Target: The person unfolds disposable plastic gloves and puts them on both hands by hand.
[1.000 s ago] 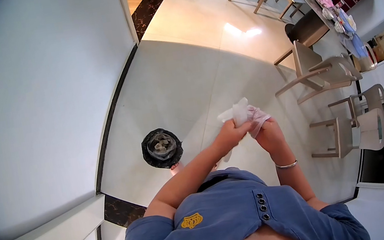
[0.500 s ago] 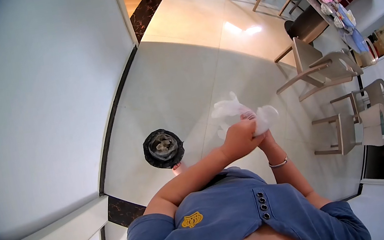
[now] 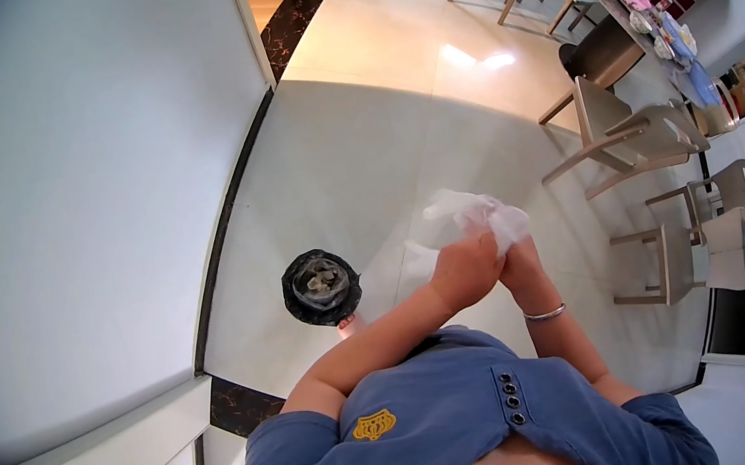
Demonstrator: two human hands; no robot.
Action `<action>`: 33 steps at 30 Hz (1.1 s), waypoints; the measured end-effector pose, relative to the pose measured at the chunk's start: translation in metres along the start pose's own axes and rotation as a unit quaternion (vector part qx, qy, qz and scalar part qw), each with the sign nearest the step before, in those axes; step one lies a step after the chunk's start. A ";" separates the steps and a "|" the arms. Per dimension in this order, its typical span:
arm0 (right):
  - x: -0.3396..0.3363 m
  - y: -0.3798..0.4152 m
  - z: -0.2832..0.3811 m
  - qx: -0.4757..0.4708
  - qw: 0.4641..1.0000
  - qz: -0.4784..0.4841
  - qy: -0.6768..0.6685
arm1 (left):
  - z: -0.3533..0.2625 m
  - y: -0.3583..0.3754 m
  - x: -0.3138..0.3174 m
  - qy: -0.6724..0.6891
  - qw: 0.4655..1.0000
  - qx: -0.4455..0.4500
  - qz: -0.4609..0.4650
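Note:
A thin, translucent white plastic bag [image 3: 462,208], crumpled and with a pinkish patch, is in front of my body above the floor. My left hand [image 3: 468,271] is closed on its near side, knuckles up. Right beside it, my right hand [image 3: 520,262], with a silver bangle at the wrist, also grips the plastic; its fingers are partly hidden behind the film and the other hand. Left of my hands, a round bin [image 3: 321,286] with a black liner stands on the floor, with some crumpled pale waste inside.
A bare foot [image 3: 349,325] shows beside the bin. At the left stands a white wall panel [image 3: 110,197] with a dark skirting. Wooden chairs [image 3: 643,138] and a table [image 3: 614,0] with dishes and cloths are at the right. Pale glossy tiles [image 3: 357,137] cover the floor.
The plastic has changed shape between my hands, its loose end spreading out wider and flatter. Both hands stay close together, and the view has shifted slightly.

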State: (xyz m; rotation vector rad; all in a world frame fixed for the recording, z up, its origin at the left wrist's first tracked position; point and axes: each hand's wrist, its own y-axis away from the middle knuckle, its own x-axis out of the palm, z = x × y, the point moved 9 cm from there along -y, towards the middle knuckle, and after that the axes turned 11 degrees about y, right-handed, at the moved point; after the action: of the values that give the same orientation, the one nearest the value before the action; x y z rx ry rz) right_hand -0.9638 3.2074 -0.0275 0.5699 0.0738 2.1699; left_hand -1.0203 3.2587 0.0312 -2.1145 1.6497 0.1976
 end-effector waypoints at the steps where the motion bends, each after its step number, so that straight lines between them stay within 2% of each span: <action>1: 0.001 0.001 0.000 0.000 1.000 -0.001 0.001 | -0.013 0.001 -0.001 0.002 0.998 0.066 -0.013; 2: 0.007 0.003 0.008 -0.054 0.998 0.014 -0.021 | -0.012 0.001 -0.001 0.004 0.998 0.066 -0.013; 3: 0.010 0.007 0.018 -0.108 0.993 0.028 -0.043 | -0.022 0.002 -0.003 -0.018 0.993 0.114 -0.010; 4: -0.002 0.003 0.010 -0.107 0.993 0.025 -0.042 | -0.032 0.004 -0.003 -0.039 0.986 0.162 -0.007; 5: -0.011 -0.004 -0.004 -0.098 0.980 0.094 -0.143 | -0.032 0.003 -0.002 -0.037 0.986 0.162 -0.006; 6: 0.000 -0.005 -0.001 -0.088 0.953 0.162 -0.241 | -0.038 0.004 0.001 -0.065 0.978 0.198 0.001; 7: 0.000 -0.004 0.000 -0.088 0.953 0.163 -0.240 | -0.044 0.006 0.003 -0.094 0.968 0.234 0.008; 9: -0.019 -0.006 -0.012 -0.017 0.995 0.010 -0.100 | -0.050 0.006 0.001 -0.096 0.968 0.233 0.011; 10: -0.024 -0.007 -0.013 -0.017 0.995 0.011 -0.098 | -0.052 0.005 0.000 -0.099 0.968 0.232 0.013; 12: -0.008 -0.005 -0.009 -0.007 0.972 0.149 -0.180 | -0.053 0.005 0.001 -0.093 0.975 0.202 0.003; 13: -0.006 -0.006 -0.007 -0.007 0.972 0.151 -0.179 | -0.050 0.003 0.000 -0.088 0.981 0.172 -0.005; 14: -0.004 -0.005 0.009 -0.119 0.976 0.135 0.122 | -0.050 0.002 0.001 -0.088 0.981 0.171 -0.007; 15: 0.002 -0.003 0.018 -0.169 0.939 0.127 0.271 | -0.045 0.000 0.002 -0.087 0.986 0.141 -0.007; 16: 0.013 0.001 0.031 -0.218 0.879 0.107 0.410 | -0.039 -0.003 0.002 -0.086 0.990 0.111 -0.007; 18: 0.056 0.022 0.066 -0.327 0.847 0.148 0.391 | -0.036 -0.010 -0.005 -0.090 0.990 0.101 -0.034; 19: 0.058 0.022 0.066 -0.327 0.848 0.149 0.391 | -0.034 -0.015 -0.013 -0.093 0.989 0.093 -0.059; 20: 0.043 0.010 0.055 -0.178 0.965 0.149 0.120 | -0.032 -0.017 -0.015 -0.094 0.989 0.093 -0.059; 21: 0.036 0.004 0.032 -0.009 0.978 0.133 -0.163 | -0.025 -0.020 -0.019 -0.125 0.989 0.058 -0.058; 22: 0.035 0.002 0.031 -0.009 0.978 0.133 -0.163 | -0.018 -0.021 -0.021 -0.155 0.986 0.023 -0.057; 24: 0.020 -0.008 0.021 0.016 0.992 0.063 -0.106 | -0.011 -0.019 -0.019 -0.191 0.979 0.025 -0.060; 26: 0.017 -0.014 0.021 0.016 0.992 0.036 -0.120 | -0.010 -0.017 -0.003 -0.206 0.977 0.042 0.028; 27: 0.014 -0.017 0.020 0.015 0.991 0.009 -0.134 | -0.009 -0.018 -0.003 -0.206 0.977 0.041 0.027; 28: 0.016 -0.019 0.018 0.015 0.991 0.010 -0.134 | -0.017 -0.017 -0.001 -0.205 0.974 0.094 0.023; 29: 0.012 -0.021 0.028 -0.064 0.995 -0.024 -0.073 | -0.025 -0.014 0.001 -0.203 0.968 0.147 0.019; 30: 0.008 -0.019 0.041 -0.143 0.988 -0.058 -0.012 | -0.024 -0.015 0.000 -0.202 0.968 0.147 0.020; 31: 0.007 -0.023 0.041 -0.143 0.988 -0.060 -0.011 | -0.020 -0.016 0.002 -0.191 0.971 0.141 0.041; 33: -0.016 -0.028 0.025 -0.021 0.977 -0.188 0.096 | -0.018 -0.017 0.002 -0.177 0.972 0.139 0.065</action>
State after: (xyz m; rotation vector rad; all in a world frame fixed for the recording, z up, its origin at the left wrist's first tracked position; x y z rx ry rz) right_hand -0.9242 3.2092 -0.0181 0.2912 0.2218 1.8445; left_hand -1.0063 3.2518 0.0511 -1.6553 1.5029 0.3422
